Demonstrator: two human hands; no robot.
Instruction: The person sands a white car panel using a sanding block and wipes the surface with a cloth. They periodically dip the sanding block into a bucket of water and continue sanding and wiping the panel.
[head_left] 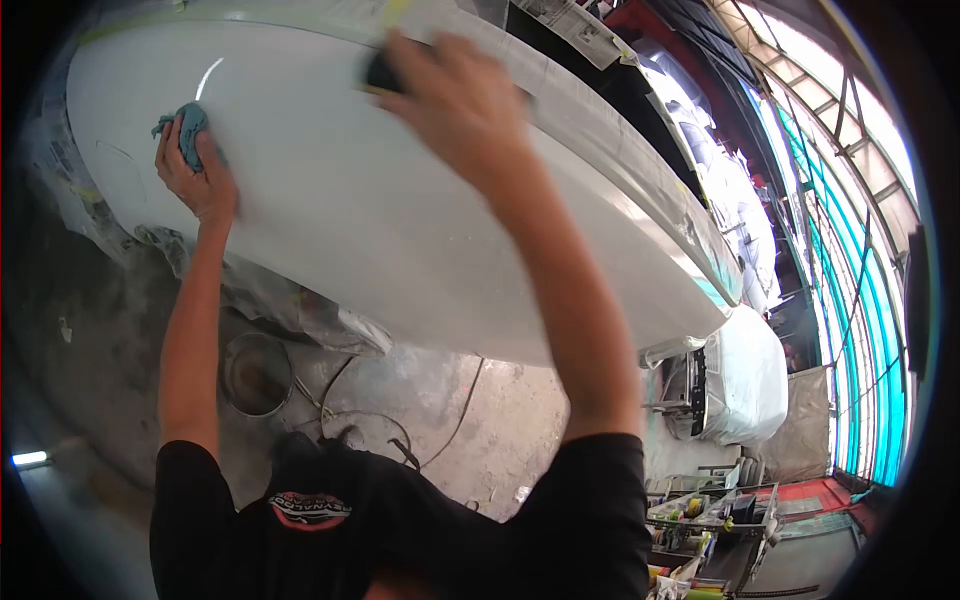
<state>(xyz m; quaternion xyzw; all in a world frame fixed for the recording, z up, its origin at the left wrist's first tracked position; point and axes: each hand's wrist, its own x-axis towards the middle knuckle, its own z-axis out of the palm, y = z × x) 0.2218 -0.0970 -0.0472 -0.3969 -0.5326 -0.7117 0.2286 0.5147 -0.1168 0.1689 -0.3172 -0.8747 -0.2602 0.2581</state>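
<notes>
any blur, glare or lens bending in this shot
Head view: the right hand and dark block are motion-blurred, the left hand and cloth sharper; head view: a glare streak on the white panel, daylight washing out parts of the upper right; head view: fisheye-like bending of the teal sheeting, dark rounded corners.

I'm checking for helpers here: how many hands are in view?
2: the left hand, holding a blue-green cloth at the white panel, and the right hand, blurred, gripping a dark block near the panel's far edge. No others show.
</notes>
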